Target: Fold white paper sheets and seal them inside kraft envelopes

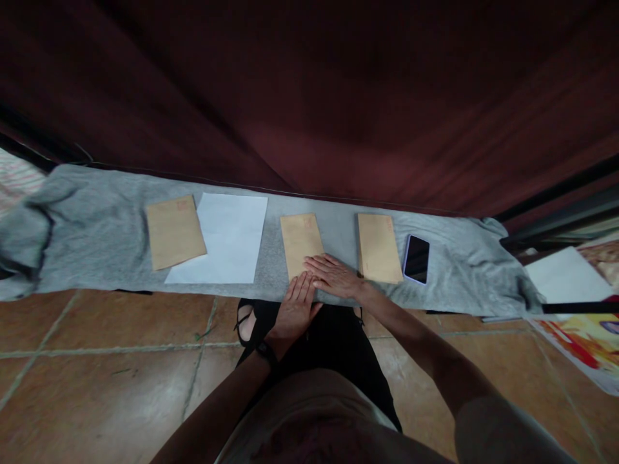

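A brown paper envelope (300, 237) lies in the middle of the narrow cloth-covered surface. My left hand (298, 301) lies flat with its fingertips at the envelope's near end. My right hand (334, 276) rests with outstretched fingers over the envelope's lower right part, its fingertips by those of my left hand. The envelope's near edge is hidden under both hands. Just right of my right hand lies a stack of brown envelopes (378, 246). To the left, another brown envelope or small pile (175, 232) overlaps a sheet of white paper (235, 238).
A phone (416, 260) in a purple case lies right of the stack. Grey cloth (111, 219) covers the surface, rumpled at both ends. A dark red curtain (309, 116) hangs behind it. Papers and a colourful printed sheet (585, 341) are at the far right, above the tiled floor (120, 386).
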The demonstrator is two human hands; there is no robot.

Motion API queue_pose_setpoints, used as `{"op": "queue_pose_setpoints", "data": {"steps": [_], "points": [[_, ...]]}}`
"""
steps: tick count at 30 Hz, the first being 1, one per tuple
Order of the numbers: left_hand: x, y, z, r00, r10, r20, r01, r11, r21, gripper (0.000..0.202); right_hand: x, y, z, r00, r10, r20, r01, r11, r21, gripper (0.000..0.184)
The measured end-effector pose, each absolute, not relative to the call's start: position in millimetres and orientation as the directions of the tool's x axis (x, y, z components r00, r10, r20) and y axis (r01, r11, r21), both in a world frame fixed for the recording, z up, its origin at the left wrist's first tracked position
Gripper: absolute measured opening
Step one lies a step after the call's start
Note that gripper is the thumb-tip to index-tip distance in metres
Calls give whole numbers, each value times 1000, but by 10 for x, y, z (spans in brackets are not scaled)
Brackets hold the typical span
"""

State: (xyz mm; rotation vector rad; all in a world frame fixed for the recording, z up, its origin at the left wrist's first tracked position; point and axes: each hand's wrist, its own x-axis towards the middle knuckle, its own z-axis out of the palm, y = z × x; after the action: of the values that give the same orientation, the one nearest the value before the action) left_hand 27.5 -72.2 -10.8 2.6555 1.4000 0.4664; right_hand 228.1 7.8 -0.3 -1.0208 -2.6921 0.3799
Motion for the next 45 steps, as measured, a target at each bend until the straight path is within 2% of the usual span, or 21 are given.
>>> {"op": "queue_pose_setpoints", "data": {"steps": [6, 11, 15, 18, 21, 24, 28, 30, 31, 33, 34, 35, 37, 40, 45], "points": [[184, -749, 54, 343, 916, 210, 869, -394, 299, 49, 2280, -386, 19, -590, 791, 166, 751, 612, -247, 61], [177, -590, 185, 176, 969, 173, 903, -229, 363, 35, 2083, -655, -38, -453, 873, 182, 838, 486, -248, 57], [223, -398, 210, 66, 986, 153, 841, -138, 524, 43, 1925, -708, -64, -357, 916, 186, 878, 396, -268, 56], [226, -261, 168, -87, 993, 76, 654, -1, 757, 60, 1821, -704, -54, -309, 934, 177, 899, 348, -267, 54], [242, -166, 123, -151, 982, -115, 277, 154, 949, 69, 1715, -684, -15, -242, 957, 160, 916, 280, -289, 54], [304, -154, 146, -142, 971, -190, 18, 195, 981, 69, 1637, -623, 56, -170, 978, 122, 915, 203, -350, 54], [418, -226, 323, -125, 986, -115, 9, 117, 993, 71, 1648, -475, 144, -69, 996, 53, 881, 86, -466, 48], [453, -259, 435, -75, 996, -43, 30, 45, 999, 63, 1690, -402, 140, 18, 998, 52, 772, 19, -635, 44], [458, -268, 481, -49, 999, -4, 47, 7, 999, 58, 1711, -373, 121, 84, 996, 43, 658, -23, -753, 41], [445, -270, 531, -17, 998, 60, 111, -58, 992, 48, 1742, -340, 57, 208, 977, -44, 290, -105, -951, 40], [428, -263, 531, -13, 996, 87, 159, -84, 984, 44, 1750, -337, 17, 238, 965, -111, 88, -135, -987, 39], [406, -254, 513, -13, 993, 115, 217, -109, 970, 41, 1752, -342, -24, 243, 955, -169, -76, -155, -985, 38], [363, -230, 433, 4, 987, 162, 335, -154, 929, 36, 1740, -375, -95, 212, 947, -240, -253, -184, -950, 35], [324, -204, 262, 40, 992, 124, 395, -129, 910, 39, 1681, -452, -157, 155, 943, -296, -330, -233, -915, 32], [315, -162, 68, 27, 998, -61, 310, 50, 949, 55, 1580, -511, -131, 79, 912, -402, -495, -314, -810, 27]]}}
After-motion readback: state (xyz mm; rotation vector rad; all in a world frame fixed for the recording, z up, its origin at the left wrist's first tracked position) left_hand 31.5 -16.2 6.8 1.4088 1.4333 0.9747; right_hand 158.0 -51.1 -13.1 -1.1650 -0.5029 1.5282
